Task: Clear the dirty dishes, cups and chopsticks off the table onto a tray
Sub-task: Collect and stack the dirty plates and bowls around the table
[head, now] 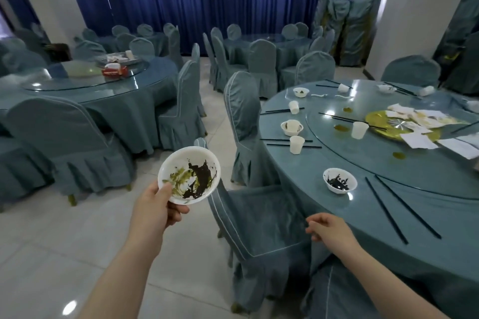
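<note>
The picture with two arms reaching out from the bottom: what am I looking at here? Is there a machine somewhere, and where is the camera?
No machine here. A person wears one wide-angle camera on the head, so you see their own two bare arms from above. The left hand holds a white bowl smeared with dark and green sauce. The right hand is empty, fingers loosely curled, near the edge of the round table on the right. On that table lie another dirty bowl, paper cups such as this one, black chopsticks, sauce spots, and a gold platter covered with crumpled napkins. A metal tray sits on the far table to the left.
</note>
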A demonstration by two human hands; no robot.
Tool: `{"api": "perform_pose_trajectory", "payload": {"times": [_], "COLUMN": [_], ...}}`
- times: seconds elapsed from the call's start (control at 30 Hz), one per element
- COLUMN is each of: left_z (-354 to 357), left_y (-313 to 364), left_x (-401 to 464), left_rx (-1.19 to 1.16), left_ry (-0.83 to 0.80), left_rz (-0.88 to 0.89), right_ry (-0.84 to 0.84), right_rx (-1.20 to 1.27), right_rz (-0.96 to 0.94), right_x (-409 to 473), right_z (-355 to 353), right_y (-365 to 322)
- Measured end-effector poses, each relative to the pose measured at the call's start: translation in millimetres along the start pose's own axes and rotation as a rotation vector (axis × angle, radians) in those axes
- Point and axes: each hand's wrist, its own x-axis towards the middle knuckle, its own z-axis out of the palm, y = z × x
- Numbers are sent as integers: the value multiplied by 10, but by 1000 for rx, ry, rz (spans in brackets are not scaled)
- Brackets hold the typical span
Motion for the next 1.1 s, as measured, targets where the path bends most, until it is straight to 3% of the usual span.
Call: {"api": "perform_pose_trajectory", "payload": {"times": [0.17,0.37,0.63,0.8,0.9,1.1], "left_z": [120,337,1100,1529,1756,2076], "left_y": [47,160,184,85,-38,-170], "left_x": [385,1148,2274,2816,2985,3234], "left_rx": [-2,33,78,76,79,105], "left_ry": [-61,-48,-147,-207,-262,-349], "left_rz": [-6,-10,-56,-100,-161,-223], "right_ry": [94,192,640,817,776,511], "right_rx": [38,381,768,877,754,654], "right_rz": [67,267,467,566,541,382], "right_x": [668,1579,2551,2944,3031,3036], "right_z": [188,373,21,-111,0,540], "right_y": [84,140,303,320,224,-388]}}
